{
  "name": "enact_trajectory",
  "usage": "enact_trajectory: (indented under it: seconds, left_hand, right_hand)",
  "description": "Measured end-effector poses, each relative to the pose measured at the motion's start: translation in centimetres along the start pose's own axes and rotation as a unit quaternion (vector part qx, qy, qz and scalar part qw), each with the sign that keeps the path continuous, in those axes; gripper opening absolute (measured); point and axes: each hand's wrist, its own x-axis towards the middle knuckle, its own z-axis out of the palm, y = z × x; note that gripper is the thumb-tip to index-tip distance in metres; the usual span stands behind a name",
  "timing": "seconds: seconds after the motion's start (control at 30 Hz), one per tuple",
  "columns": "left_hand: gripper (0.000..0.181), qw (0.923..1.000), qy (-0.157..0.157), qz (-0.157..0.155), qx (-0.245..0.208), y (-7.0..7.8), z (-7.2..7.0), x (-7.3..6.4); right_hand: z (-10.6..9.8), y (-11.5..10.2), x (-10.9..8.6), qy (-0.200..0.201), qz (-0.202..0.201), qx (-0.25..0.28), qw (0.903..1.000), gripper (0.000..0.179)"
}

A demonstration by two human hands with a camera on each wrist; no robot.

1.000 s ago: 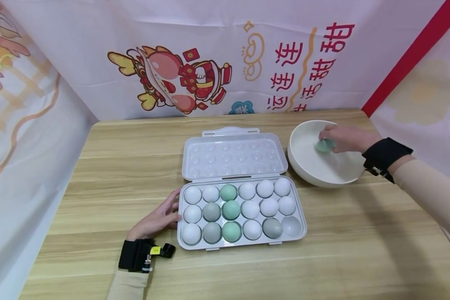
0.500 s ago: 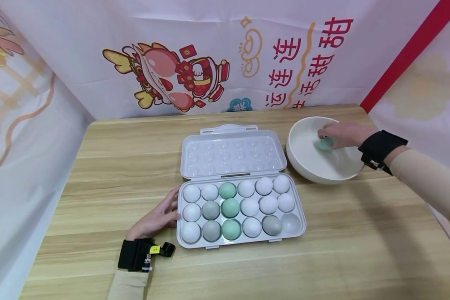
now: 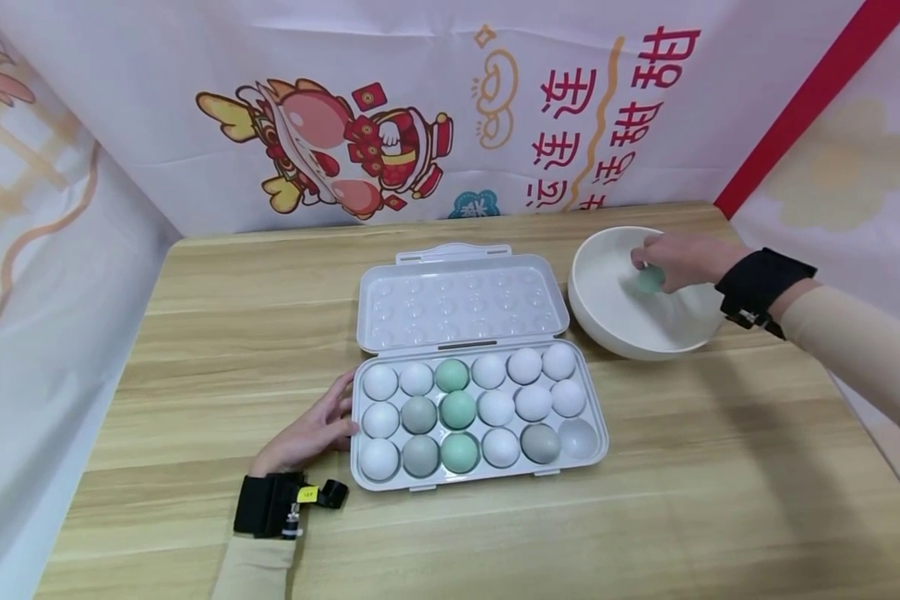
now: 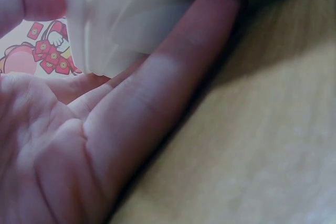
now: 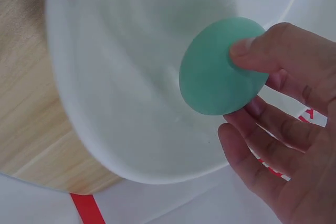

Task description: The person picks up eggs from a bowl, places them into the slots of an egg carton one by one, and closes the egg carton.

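My right hand (image 3: 686,260) pinches a pale green egg (image 5: 220,66) between thumb and fingers, inside the white bowl (image 3: 622,329). In the right wrist view the egg hangs against the bowl's inner side, thumb across its face and other fingers behind. My left hand (image 3: 311,432) rests against the left side of a light grey egg carton (image 3: 362,482), fingers spread. The left wrist view shows its thumb on the rim and a straight finger (image 4: 147,93) reaching under the carton. White, grey and green eggs sit in the carton's cups; the front right cup (image 3: 579,439) is bare.
The carton's lid (image 3: 461,304) lies folded back behind it, close to the bowl. Both stand on a wooden table (image 3: 232,333). Printed cloth (image 3: 270,42) rises behind the table and at both sides.
The head view has shifted a little, so everything sits slightly higher. My right hand's fingers come further round the green egg within the bowl. The left hand stays at the carton.
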Motion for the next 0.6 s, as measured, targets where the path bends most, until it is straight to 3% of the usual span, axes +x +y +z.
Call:
enact_trajectory:
  seconds: [0.27, 0.6]
  left_hand:
    - [0.084, 1.0000, 0.001, 0.000, 0.001, 0.0, 0.0, 0.0]
    - [0.085, 1.0000, 0.001, -0.003, -0.001, 0.1, 0.1, -0.1]
  right_hand:
    - [-0.6, -1.3, -0.4, 0.007, 0.002, -0.004, 1.0000, 0.044]
    - [-3.0, -4.8, -2.2, 0.059, -0.024, -0.009, 0.9979, 0.050]
